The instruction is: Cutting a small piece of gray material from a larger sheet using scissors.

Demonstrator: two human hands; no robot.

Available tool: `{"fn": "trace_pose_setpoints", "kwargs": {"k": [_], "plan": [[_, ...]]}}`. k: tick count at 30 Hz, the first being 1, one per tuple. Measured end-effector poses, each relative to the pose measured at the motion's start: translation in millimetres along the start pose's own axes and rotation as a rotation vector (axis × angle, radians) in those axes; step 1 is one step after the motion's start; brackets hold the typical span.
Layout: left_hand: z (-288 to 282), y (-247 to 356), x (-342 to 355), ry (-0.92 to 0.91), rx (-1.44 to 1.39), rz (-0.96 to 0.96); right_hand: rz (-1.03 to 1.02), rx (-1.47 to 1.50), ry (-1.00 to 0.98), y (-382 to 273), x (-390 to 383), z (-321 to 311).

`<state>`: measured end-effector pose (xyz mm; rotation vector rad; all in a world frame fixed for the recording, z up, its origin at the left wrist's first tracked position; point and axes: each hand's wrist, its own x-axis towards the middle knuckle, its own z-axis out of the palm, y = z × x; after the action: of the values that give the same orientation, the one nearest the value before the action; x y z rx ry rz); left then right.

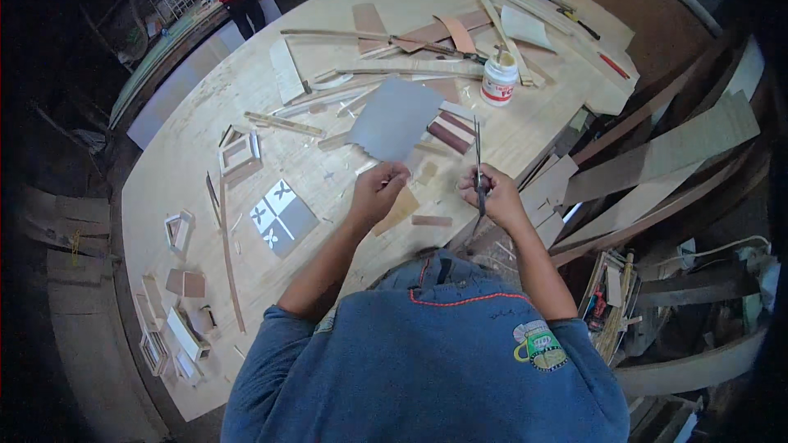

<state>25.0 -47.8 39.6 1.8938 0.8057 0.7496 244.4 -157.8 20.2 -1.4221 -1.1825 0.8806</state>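
Holding grey sheet in left hand; scissors in right hand

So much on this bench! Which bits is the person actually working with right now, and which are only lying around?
In hand:
- left hand holding up the grey sheet
- right hand gripping scissors, blades pointing up

Lying about:
- white glue pot
- grey-and-white patterned tile
- small wooden frames
- long wood strips at the far side
- veneer offcuts beside the bench

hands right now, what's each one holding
Left hand: closed on the corner of a grey sheet.
Right hand: closed on scissors, blades pointing up.
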Motion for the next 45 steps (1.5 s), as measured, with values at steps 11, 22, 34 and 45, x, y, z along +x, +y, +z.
{"fn": "trace_pose_setpoints", "kwargs": {"k": [11, 22, 34, 45], "plan": [[-19, -51, -14, 0.393, 0.494, 0.112, 0.139, 0.096, 0.048, 33, -18, 5], [-25, -68, 18, 0.239, 0.458, -0.101, 0.061, 0.014, -0.015, -7, 17, 43], [-24, -93, 37, 0.272, -0.811, -0.517, 0.054, -0.276, -0.338, 2, 31, 57], [-3, -85, 3, 0.061, -0.756, -0.494, 0.31, -0.236, -0.363, 4, 34, 39]]}}
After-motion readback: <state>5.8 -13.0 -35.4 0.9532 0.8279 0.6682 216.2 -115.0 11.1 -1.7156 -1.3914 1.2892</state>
